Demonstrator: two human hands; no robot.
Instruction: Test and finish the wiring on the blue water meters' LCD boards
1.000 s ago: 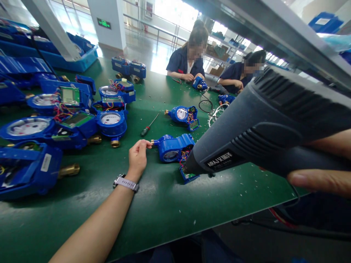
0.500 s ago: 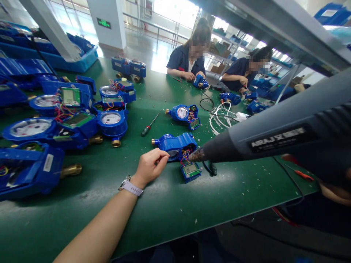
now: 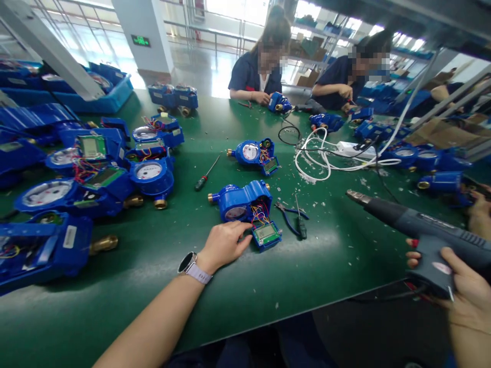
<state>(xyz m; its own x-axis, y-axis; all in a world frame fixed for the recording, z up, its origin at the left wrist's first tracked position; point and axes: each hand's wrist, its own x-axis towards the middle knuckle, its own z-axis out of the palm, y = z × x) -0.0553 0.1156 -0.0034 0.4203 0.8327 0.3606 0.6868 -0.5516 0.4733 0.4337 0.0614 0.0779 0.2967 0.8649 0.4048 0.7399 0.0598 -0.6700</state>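
My left hand, with a watch on its wrist, reaches to the near side of a blue meter. Its fingers are slightly bent, with the fingertips beside the coloured wires and the small green display board; whether they pinch a wire is too small to tell. At the right, my right hand is wrapped round the handle of a dark heat gun, whose nozzle points left above the table, apart from the meter. Pliers and a screwdriver lie right of the meter.
Another open meter lies behind, a screwdriver to its left. Many meters crowd the left side near a blue crate. A white cable and power strip lie back right. Two people work across the green table.
The heat gun has swung away from the meter to the right and lower, uncovering the pliers and screwdriver. My left hand has moved slightly right, towards the display board. The camera view has shifted.
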